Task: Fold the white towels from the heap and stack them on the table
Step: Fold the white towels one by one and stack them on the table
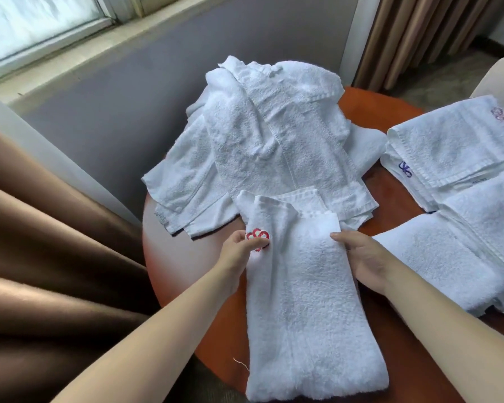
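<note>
Both forearms reach forward over the round tabletop (184,257), bare to the elbow and angled slightly inward. Between the hands lies a long, narrow towel (303,301), folded lengthwise, its near end hanging towards the person. The left hand (238,248) pinches the towel's left edge, its fingers curled right beside a red emblem (257,235) stitched there. The right hand (362,257) grips the opposite edge, back of the hand up, thumb lying on the cloth; its fingers cannot be seen. Just beyond both hands sprawls the heap (268,135) of unfolded white towels. To the right of the right hand, the finished towels (460,158) lie flat.
</note>
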Tool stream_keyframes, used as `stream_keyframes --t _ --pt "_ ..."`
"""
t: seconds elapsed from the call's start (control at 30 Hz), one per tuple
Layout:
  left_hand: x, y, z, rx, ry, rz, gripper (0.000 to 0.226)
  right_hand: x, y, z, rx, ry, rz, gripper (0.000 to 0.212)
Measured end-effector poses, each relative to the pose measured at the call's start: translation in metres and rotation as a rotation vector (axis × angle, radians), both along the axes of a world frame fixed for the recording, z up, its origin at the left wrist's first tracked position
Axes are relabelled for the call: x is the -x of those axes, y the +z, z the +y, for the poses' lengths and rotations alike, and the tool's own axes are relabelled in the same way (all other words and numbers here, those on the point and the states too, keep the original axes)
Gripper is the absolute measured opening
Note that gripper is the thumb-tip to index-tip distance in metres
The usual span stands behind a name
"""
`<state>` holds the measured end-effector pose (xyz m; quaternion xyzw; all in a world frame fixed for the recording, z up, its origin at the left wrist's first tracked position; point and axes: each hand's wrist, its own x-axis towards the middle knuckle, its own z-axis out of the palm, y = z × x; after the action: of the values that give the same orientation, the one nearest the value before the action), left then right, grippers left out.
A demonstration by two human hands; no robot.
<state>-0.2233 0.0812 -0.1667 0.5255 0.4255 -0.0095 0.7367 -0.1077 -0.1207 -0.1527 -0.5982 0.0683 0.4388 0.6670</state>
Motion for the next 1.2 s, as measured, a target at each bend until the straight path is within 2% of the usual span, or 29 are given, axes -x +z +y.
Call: stream_keyframes --t 0.1,0.17,0.3,0.5,0.7,0.77,0.87,0.9,0.97,1.03,1.1,1.2 --pt "-0.013 0.003 0.006 -0.058 0.002 -0.045 0.062 -0.017 0.002 0.011 0.016 -0.016 0.033 0.027" --pt "-0.022 0.005 0.009 -0.18 -0.043 -0.043 0.059 -0.028 -0.001 0.018 0.103 0.05 0.043 0.029" --pt "-0.036 0.004 0.012 -0.261 0.059 -0.004 0.011 -0.048 -0.005 0.037 0.209 0.076 -0.029 0.025" --pt "-0.052 0.001 0.019 -0.312 0.202 -0.006 0.016 -0.078 -0.009 0.059 0.34 0.111 -0.332 0.01" --pt "-0.065 -0.006 0.021 -0.276 0.24 0.048 0.009 -0.092 -0.02 0.073 0.463 0.155 -0.422 0.01" --pt "-0.065 -0.006 0.02 -0.246 0.266 0.061 0.02 -0.094 -0.02 0.074 0.455 0.178 -0.403 0.006" --pt "-0.062 -0.009 0.023 -0.26 0.258 0.13 0.043 -0.099 -0.017 0.074 0.441 0.162 -0.334 0.041" --pt "-0.062 -0.01 0.025 -0.232 0.235 0.121 0.039 -0.102 -0.016 0.073 0.434 0.18 -0.299 0.042" --pt "-0.063 -0.008 0.031 -0.133 0.19 0.062 0.018 -0.106 -0.011 0.071 0.392 0.266 -0.241 0.025" --pt "-0.063 -0.005 0.038 -0.079 0.174 -0.002 0.004 -0.112 -0.006 0.071 0.306 0.298 -0.203 0.02" --pt "-0.064 -0.001 0.043 -0.087 0.148 -0.07 0.009 -0.117 -0.002 0.073 0.215 0.267 -0.189 0.016" --pt "-0.067 0.011 0.046 -0.113 0.078 -0.17 0.016 -0.121 0.011 0.076 0.21 0.277 -0.278 0.017"
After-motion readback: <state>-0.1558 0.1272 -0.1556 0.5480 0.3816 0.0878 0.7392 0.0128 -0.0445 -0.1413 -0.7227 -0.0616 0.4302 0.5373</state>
